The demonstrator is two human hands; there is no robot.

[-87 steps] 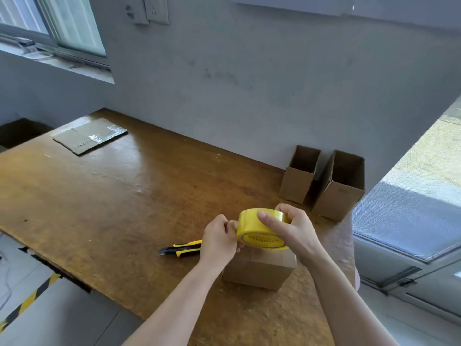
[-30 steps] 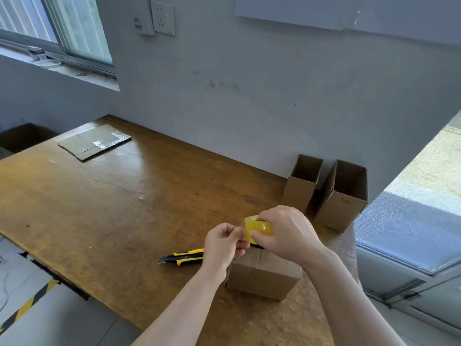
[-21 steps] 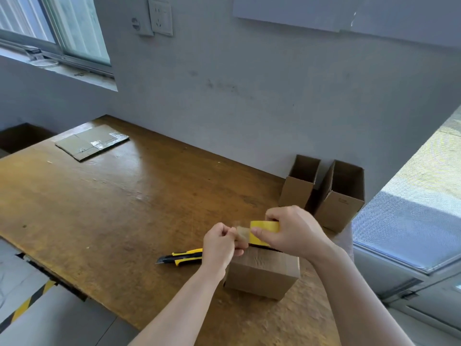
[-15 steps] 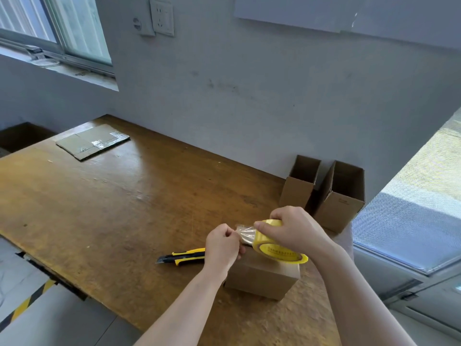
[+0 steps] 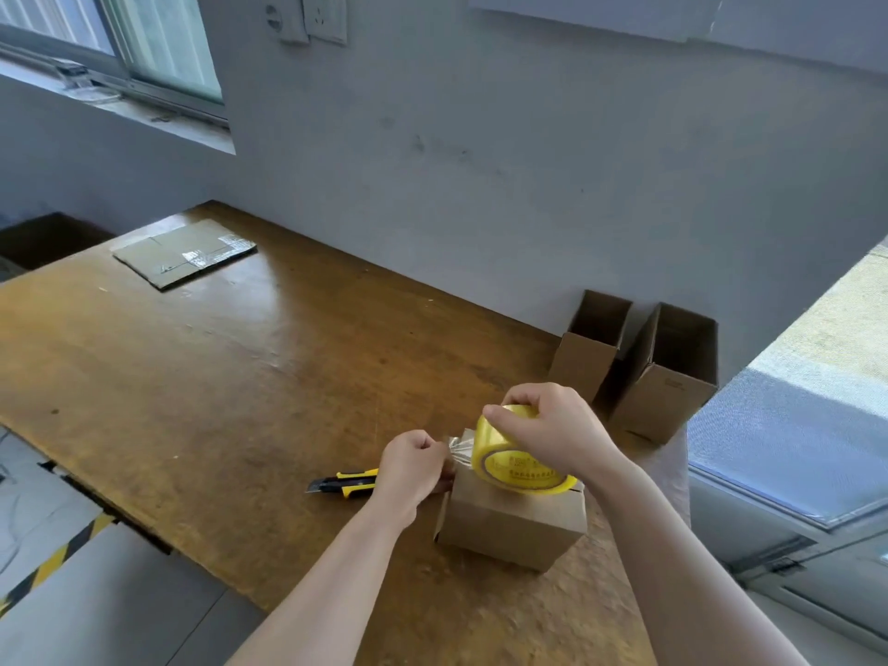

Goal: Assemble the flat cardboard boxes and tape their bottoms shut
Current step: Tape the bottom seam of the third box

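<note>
A small cardboard box [image 5: 509, 526] stands on the wooden table [image 5: 216, 377] with its folded flaps facing up. My right hand [image 5: 552, 427] grips a yellow tape roll [image 5: 516, 466] tilted just above the box's top. My left hand [image 5: 415, 468] pinches the clear free end of the tape [image 5: 459, 447] at the box's left upper edge. A short stretch of tape runs between the two hands.
A yellow and black utility knife [image 5: 343, 483] lies on the table left of the box, partly behind my left hand. Two open assembled boxes [image 5: 588, 350] [image 5: 665, 377] stand by the wall at the right. A flat cardboard sheet [image 5: 185, 252] lies at the far left.
A strip of clear tape has come off the roll between my hands. My right hand has tilted the roll and brought it down onto the box's top.
</note>
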